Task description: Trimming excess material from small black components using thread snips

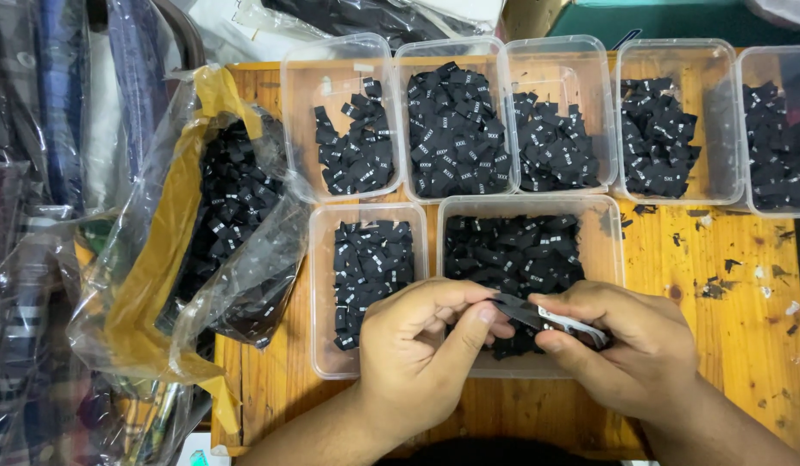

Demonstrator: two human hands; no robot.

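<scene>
The head camera looks straight down on a wooden table point(719, 285) crowded with clear plastic tubs of small black woven labels. The landmark is the wide tub point(607, 233) in the front row, just beyond the hands.

Over the near edge of that wide tub, the left hand point(421, 345) and the right hand point(628, 341) meet around a short strip of black labels point(546, 318). The left hand's thumb and forefinger pinch the strip's left end, its other fingers curled under. The right hand pinches the strip's right end between thumb and forefinger, where a bit of white shows on the labels; the remaining fingers are folded into the palm. The strip hangs just above the wide tub's heap of labels, touching only the fingers.

Directly left of the wide tub stands a narrower tub point(322, 293), partly filled with the same labels. Behind the wide tub runs a row of five tubs point(503, 52), each holding a loose black pile. Far left of the wide tub lies a crumpled clear plastic bag point(158, 216) with yellowish tape along it, stuffed with more black labels. Right of the wide tub, black scraps point(719, 285) are scattered over the bare wood.
</scene>
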